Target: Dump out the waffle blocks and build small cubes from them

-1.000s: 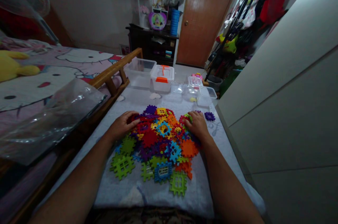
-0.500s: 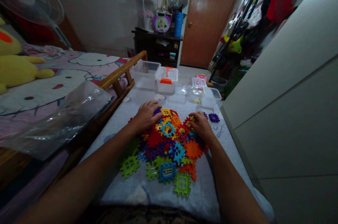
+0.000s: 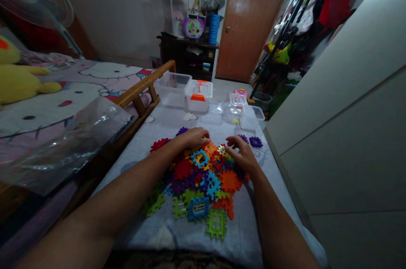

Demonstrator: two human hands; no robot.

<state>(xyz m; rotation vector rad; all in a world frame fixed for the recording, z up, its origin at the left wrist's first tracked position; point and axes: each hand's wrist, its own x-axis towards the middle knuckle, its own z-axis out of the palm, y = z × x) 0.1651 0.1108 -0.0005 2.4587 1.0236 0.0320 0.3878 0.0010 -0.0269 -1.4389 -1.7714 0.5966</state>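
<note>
A heap of colourful square toothed plastic tiles [image 3: 199, 176] lies on a grey cloth-covered table [image 3: 177, 235]. My left hand [image 3: 194, 137] rests palm down on the far side of the heap, fingers stretched over the tiles. My right hand [image 3: 240, 152] sits on the heap's right side with its fingers curled and spread, touching a green and a red tile. A red tile [image 3: 158, 144] lies loose to the left, and purple tiles [image 3: 255, 141] lie to the right of the hands.
Clear plastic boxes [image 3: 174, 88], one with an orange latch [image 3: 198, 94], and small containers [image 3: 250, 116] stand at the table's far end. A bed with a wooden rail [image 3: 139, 89] and a plastic sheet [image 3: 72, 142] lies left. A grey cabinet [image 3: 342, 133] stands right.
My left hand has slid from the heap's left side across its far edge toward the middle. My right hand has shifted slightly and lifted its fingers. The camera has moved a little.
</note>
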